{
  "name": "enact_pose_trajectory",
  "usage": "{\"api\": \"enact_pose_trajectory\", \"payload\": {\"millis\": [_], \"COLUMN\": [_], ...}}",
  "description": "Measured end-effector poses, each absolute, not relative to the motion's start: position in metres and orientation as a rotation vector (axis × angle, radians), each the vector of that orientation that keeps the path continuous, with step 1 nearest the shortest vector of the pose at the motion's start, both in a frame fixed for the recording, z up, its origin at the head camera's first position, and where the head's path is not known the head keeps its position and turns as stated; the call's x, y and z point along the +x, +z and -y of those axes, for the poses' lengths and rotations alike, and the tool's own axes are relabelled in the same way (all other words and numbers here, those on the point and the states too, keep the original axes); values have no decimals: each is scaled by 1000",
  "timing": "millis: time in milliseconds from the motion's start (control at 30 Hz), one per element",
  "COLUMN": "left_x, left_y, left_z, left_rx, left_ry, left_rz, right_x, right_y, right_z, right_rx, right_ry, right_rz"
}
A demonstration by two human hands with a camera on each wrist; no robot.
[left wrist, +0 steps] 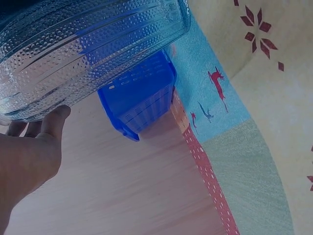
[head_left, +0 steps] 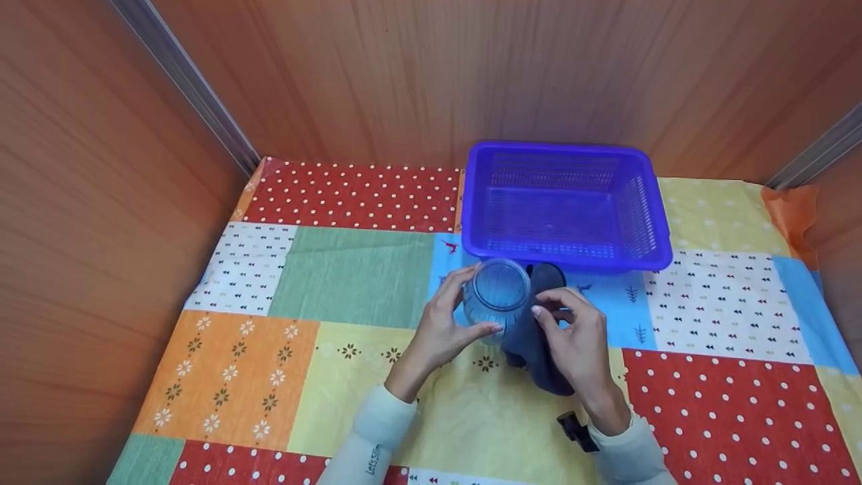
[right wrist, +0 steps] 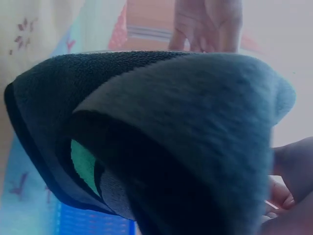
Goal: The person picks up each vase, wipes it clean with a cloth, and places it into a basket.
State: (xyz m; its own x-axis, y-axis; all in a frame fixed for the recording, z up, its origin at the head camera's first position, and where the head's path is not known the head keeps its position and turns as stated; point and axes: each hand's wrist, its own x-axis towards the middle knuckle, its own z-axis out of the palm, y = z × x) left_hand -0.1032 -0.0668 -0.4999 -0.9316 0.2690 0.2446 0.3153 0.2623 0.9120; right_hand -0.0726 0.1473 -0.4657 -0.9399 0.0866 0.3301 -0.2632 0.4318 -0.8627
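Note:
A clear ribbed glass jar (head_left: pixel 500 286) is held above the patchwork cloth by my left hand (head_left: pixel 441 323), thumb on its near side and fingers around the left. Its round rim faces up toward the head camera. The left wrist view shows the jar's dimpled, ribbed glass (left wrist: pixel 98 58) tilted over the fingers (left wrist: pixel 54 122). A dark grey towel (head_left: pixel 542 353) hangs against the jar's right side, pinched between the thumb and fingers of my right hand (head_left: pixel 579 333). In the right wrist view the folded towel (right wrist: pixel 195 112) hides most of the jar, and a green patch shows within its fold.
A purple-blue plastic basket (head_left: pixel 475 202) stands just beyond the hands, near the back wooden wall (head_left: pixel 377 87). The patchwork tablecloth (head_left: pixel 357 276) covers the surface. Another wooden wall (head_left: pixel 87 202) rises at the left. A black strap piece (head_left: pixel 577 431) sits by the right cuff.

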Motion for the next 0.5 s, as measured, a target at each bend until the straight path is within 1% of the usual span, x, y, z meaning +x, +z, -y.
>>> {"api": "enact_pose_trajectory", "payload": {"millis": [200,500], "left_x": [-103,-102], "left_y": [-500,-498], "left_z": [67,67], "left_rx": [-572,-569], "left_ry": [-1782,-1810], "left_rz": [2479,2472], "right_x": [-74,-78], "right_y": [-460,-461], "right_z": [-147,-153], "right_rx": [167,198], "right_ry": [1446,1434], "right_rz": [2400,2455]}}
